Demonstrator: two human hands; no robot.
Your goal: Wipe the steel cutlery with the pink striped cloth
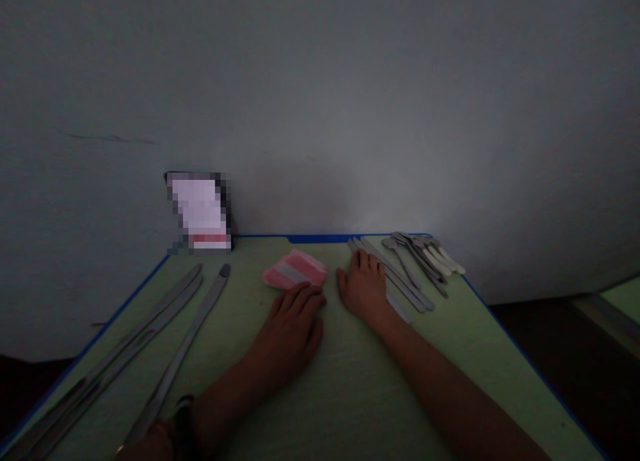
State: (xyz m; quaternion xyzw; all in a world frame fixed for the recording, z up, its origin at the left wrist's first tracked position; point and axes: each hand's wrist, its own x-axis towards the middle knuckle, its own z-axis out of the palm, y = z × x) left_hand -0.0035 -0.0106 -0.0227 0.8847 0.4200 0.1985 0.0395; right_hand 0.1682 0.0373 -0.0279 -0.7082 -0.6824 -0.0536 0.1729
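My left hand [299, 318] lies palm down on the table, fingers stretched out, their tips at the near edge of a folded pink-and-white cloth [296, 270]. I see nothing held in it. My right hand [365, 284] rests over a flat metal table knife [399, 309], whose near end shows beside the wrist. Its thumb is spread away from the fingers, and the palm side is hidden. More table knives [407, 288] lie just right of that hand. Beyond them are a metal spoon [403, 258] and a cluster of metal cutlery, with several white-handled pieces [443, 259].
The green table [350, 394] has a blue edge and stands against a grey wall [320, 114]. Long flat metal cutlery [185, 344] lies along the left side. A phone-like device with a blurred screen [203, 211] leans on the wall at the back left.
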